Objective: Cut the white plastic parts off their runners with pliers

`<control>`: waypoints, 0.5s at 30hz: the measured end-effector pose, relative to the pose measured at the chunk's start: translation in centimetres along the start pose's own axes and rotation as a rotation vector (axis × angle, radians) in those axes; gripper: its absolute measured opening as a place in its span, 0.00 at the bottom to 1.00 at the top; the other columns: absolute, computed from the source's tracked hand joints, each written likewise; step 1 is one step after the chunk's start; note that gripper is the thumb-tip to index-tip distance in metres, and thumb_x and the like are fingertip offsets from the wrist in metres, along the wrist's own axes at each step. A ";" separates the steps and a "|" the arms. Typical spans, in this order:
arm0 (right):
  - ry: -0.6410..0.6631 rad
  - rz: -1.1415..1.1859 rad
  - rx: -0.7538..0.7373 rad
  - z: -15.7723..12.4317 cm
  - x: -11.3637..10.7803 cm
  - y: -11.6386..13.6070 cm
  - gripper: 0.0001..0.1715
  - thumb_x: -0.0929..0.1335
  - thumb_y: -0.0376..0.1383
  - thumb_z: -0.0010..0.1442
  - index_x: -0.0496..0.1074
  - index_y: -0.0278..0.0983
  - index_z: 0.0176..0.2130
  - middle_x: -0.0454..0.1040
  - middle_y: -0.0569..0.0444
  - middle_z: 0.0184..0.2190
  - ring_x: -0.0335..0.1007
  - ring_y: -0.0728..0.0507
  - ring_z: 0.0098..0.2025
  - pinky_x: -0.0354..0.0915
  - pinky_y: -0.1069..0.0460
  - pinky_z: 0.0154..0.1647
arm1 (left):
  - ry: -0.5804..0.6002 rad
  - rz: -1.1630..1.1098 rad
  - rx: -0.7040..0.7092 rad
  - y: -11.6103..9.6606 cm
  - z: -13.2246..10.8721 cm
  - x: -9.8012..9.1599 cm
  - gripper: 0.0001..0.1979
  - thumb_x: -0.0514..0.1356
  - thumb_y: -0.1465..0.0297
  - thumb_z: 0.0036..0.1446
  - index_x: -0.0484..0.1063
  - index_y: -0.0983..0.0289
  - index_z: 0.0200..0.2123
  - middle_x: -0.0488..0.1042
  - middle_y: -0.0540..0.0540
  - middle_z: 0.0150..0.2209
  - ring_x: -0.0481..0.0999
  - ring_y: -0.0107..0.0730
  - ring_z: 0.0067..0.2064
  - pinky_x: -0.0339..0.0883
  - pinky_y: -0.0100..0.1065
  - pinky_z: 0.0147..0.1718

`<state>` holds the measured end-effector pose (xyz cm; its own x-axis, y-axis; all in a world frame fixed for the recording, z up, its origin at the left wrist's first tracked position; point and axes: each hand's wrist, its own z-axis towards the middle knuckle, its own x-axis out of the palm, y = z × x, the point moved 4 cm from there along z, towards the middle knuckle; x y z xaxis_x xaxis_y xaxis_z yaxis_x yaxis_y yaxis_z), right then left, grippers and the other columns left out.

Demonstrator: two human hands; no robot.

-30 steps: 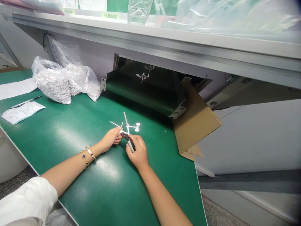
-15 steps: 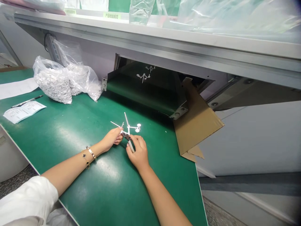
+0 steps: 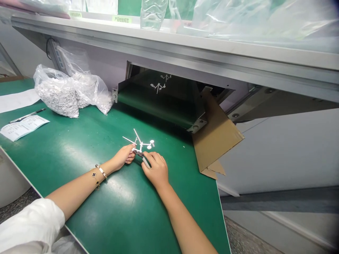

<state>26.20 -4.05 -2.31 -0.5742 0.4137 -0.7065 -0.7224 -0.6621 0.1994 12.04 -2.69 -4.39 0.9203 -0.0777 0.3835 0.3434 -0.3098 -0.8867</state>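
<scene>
A white plastic sprue (image 3: pixel 141 144) with thin runners and small round parts is pinched in the closed fingers of my left hand (image 3: pixel 124 156). My right hand (image 3: pixel 156 169) is wrapped round the pale handles of a pair of nippers (image 3: pixel 145 161). Their dark jaws sit against the sprue, close to my left fingertips. Whether the jaws have closed on the plastic is too small to tell. Both hands are just above the green tabletop (image 3: pixel 111 208).
Ahead, a dark green conveyor belt (image 3: pixel 159 106) carries two more white sprues (image 3: pixel 158 86). Bags of small white parts (image 3: pixel 59 93) stand back left, near a pen (image 3: pixel 27 115) and a paper slip (image 3: pixel 23 127). A cardboard piece (image 3: pixel 214 137) leans at right. A shelf (image 3: pixel 169 42) spans overhead.
The sprue has turned slightly in my left fingers, and its round parts have dropped a little. The nippers stay at it, tilted a bit more to the left. The view has shifted slightly.
</scene>
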 end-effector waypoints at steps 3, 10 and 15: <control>-0.007 -0.016 -0.008 0.1 0.0 0.1 0.14 0.64 0.31 0.53 0.73 0.38 0.39 0.72 0.53 0.31 0.65 0.46 0.33 0.61 0.52 0.38 | 0.001 -0.016 -0.013 -0.1 0.0 0.0 0.19 0.53 0.54 0.56 0.51 0.61 0.24 0.47 0.40 0.15 0.42 0.16 0.14 0.35 0.22 0.13; -0.016 -0.022 -0.007 0.0 -0.1 0.0 0.14 0.64 0.30 0.52 0.74 0.38 0.39 0.73 0.54 0.30 0.66 0.47 0.31 0.62 0.54 0.36 | 0.012 0.019 -0.015 -0.1 0.1 -0.2 0.19 0.54 0.54 0.56 0.53 0.61 0.24 0.47 0.40 0.15 0.43 0.16 0.14 0.35 0.21 0.13; -0.002 0.046 -0.004 -0.2 0.3 -0.2 0.14 0.64 0.30 0.51 0.73 0.39 0.39 0.73 0.55 0.32 0.68 0.47 0.33 0.63 0.54 0.36 | 0.005 0.033 -0.002 -0.5 0.1 -0.4 0.18 0.53 0.55 0.57 0.54 0.62 0.25 0.47 0.40 0.15 0.44 0.16 0.14 0.36 0.21 0.13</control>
<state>26.28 -3.91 -2.68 -0.6076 0.3836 -0.6955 -0.6934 -0.6832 0.2289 11.46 -2.43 -4.11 0.9299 -0.0929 0.3558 0.3128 -0.3090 -0.8981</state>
